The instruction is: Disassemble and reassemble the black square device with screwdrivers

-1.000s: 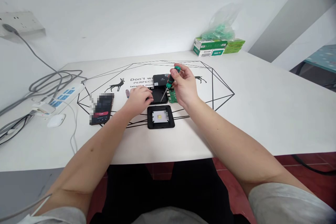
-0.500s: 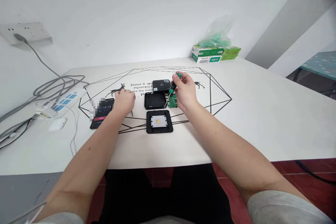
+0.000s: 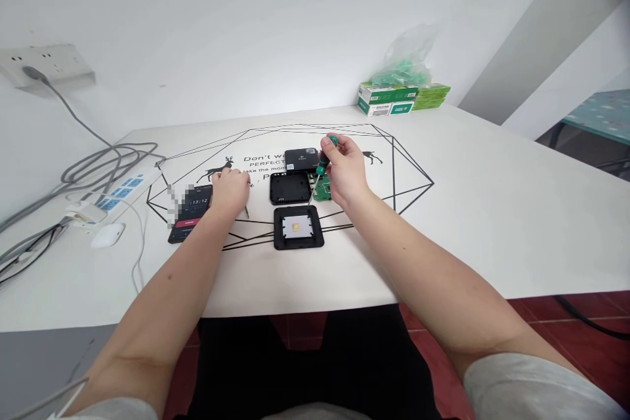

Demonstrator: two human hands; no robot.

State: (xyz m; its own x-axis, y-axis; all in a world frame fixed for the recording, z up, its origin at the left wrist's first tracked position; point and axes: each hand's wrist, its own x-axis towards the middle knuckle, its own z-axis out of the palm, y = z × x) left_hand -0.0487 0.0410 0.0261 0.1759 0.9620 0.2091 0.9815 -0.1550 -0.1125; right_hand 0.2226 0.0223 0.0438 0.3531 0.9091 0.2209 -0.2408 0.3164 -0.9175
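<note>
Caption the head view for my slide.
The right hand holds a screwdriver near a green circuit board and a black shell.

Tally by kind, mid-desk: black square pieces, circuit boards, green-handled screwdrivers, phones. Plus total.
Black square pieces: 3 (back piece, middle piece, front piece)
Circuit board: 1
Green-handled screwdriver, in the right hand: 1
Phone: 1
Total: 6

White wall [image 3: 236,26], white line-patterned table [image 3: 467,223], red tiled floor [image 3: 590,357], blue-green tabletop [image 3: 605,117] at right
</note>
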